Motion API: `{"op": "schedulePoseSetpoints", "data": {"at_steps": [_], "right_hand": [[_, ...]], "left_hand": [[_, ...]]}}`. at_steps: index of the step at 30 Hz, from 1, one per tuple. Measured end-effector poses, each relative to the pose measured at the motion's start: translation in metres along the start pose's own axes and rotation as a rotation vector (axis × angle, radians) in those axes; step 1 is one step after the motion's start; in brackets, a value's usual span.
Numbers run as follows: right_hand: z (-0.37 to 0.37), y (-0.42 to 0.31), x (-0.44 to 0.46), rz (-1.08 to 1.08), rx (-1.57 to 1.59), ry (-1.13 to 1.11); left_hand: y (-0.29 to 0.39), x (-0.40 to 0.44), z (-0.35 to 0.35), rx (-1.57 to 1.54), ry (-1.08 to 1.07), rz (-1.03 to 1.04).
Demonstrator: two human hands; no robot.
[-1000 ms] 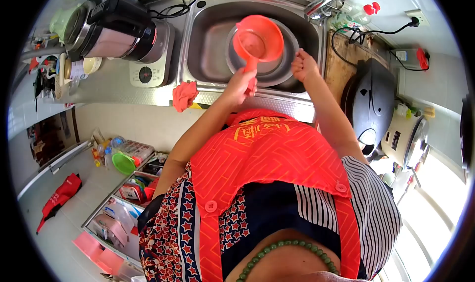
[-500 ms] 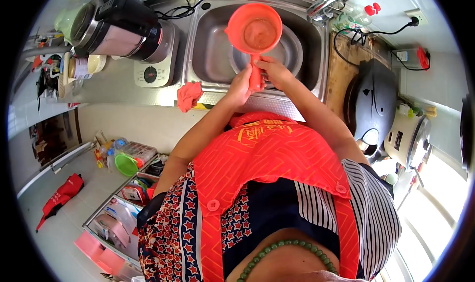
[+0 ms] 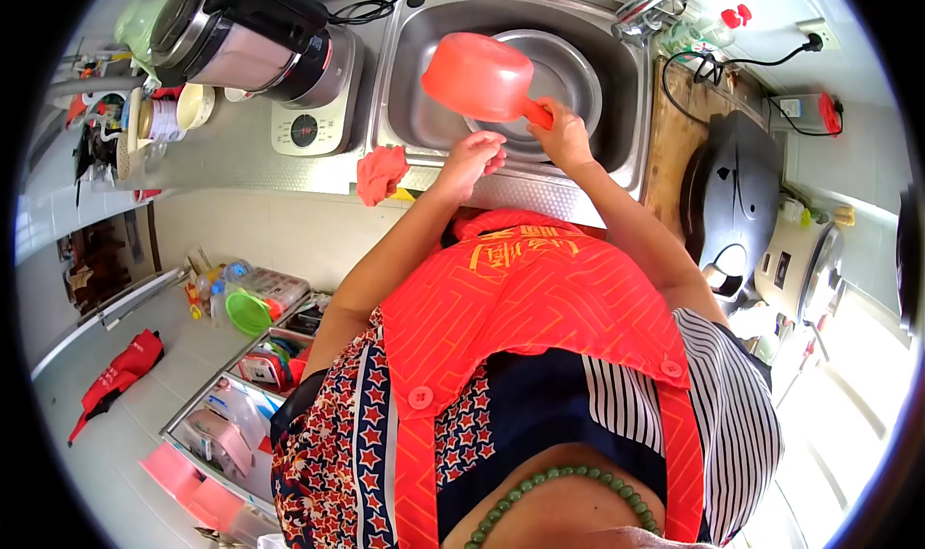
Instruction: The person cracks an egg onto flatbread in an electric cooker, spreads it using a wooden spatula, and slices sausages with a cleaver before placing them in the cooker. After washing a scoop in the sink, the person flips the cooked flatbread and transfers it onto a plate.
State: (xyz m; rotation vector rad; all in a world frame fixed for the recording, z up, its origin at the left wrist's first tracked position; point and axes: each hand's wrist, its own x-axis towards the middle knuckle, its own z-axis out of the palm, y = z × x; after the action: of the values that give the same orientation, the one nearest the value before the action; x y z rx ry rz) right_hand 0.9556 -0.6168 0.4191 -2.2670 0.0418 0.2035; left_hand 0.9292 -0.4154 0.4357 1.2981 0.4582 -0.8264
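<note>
My right hand (image 3: 565, 135) is closed round the handle of a red plastic water dipper (image 3: 477, 75). The dipper is tipped on its side above the left part of the steel sink (image 3: 403, 116), its outer wall and underside towards me. Behind it, a round metal basin (image 3: 578, 77) sits in the sink, partly covered by the dipper. My left hand (image 3: 468, 164) is off the handle, near the sink's front edge, fingers curled in with nothing visible in them. A crumpled red cloth (image 3: 382, 174) lies at the counter edge, left of that hand.
Left of the sink stands a blender (image 3: 255, 58) on its base (image 3: 313, 130), with a black cord behind. A faucet (image 3: 660, 5) rises at the back right. A wooden board (image 3: 670, 169) and a black appliance (image 3: 737, 197) are on the right. Below left is an open drawer (image 3: 217, 433).
The dipper was upright in both hands; it is now tipped over towards the left. My left hand has let go of the handle, while my right hand has shifted right, still gripping it.
</note>
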Motion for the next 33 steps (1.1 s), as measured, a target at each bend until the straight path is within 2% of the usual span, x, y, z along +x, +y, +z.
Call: {"op": "schedulePoseSetpoints", "data": {"at_steps": [3, 6, 9, 11, 13, 15, 19, 20, 23, 25, 27, 29, 31, 33], "right_hand": [[0.003, -0.004, -0.009, -0.045, 0.014, 0.123], [0.007, -0.007, -0.017, -0.058, -0.081, 0.143], [0.007, -0.015, -0.023, -0.168, -0.091, 0.237], [0.011, -0.019, -0.025, -0.165, -0.07, 0.257], [0.018, -0.016, -0.025, -0.109, -0.05, 0.152], [0.018, -0.02, -0.03, 0.028, -0.182, 0.05], [0.028, -0.022, -0.038, -0.06, -0.061, 0.234], [0.036, -0.012, -0.037, -0.066, -0.076, 0.218], [0.043, -0.017, -0.04, 0.192, -0.044, -0.001], [0.042, -0.029, -0.051, 0.143, 0.134, 0.139], [0.039, -0.032, -0.05, 0.351, 0.401, -0.045], [0.035, -0.045, -0.057, 0.331, 0.944, -0.054], [0.011, -0.057, -0.069, 0.391, 1.192, -0.21], [-0.008, -0.067, -0.09, 0.464, 1.298, -0.208]], "left_hand": [[-0.005, -0.003, 0.008, 0.032, -0.057, -0.05], [-0.01, -0.006, 0.012, 0.074, -0.125, -0.081], [-0.008, -0.011, 0.012, 0.089, -0.159, -0.025], [-0.009, -0.009, 0.008, 0.08, -0.199, 0.029], [-0.01, -0.01, 0.006, 0.127, -0.19, 0.021], [-0.01, -0.015, 0.004, 0.149, -0.193, 0.007], [-0.009, -0.022, -0.004, 0.15, -0.201, -0.026], [-0.01, -0.024, -0.006, 0.188, -0.179, -0.063], [-0.029, -0.021, -0.017, 0.205, -0.257, -0.003], [-0.023, -0.033, -0.014, 0.211, -0.223, -0.004], [-0.02, -0.044, -0.011, 0.161, -0.221, 0.0], [-0.019, -0.057, -0.004, 0.079, -0.24, -0.013], [-0.017, -0.07, 0.008, 0.04, -0.291, 0.016], [-0.017, -0.084, 0.025, -0.037, -0.342, -0.005]]}}
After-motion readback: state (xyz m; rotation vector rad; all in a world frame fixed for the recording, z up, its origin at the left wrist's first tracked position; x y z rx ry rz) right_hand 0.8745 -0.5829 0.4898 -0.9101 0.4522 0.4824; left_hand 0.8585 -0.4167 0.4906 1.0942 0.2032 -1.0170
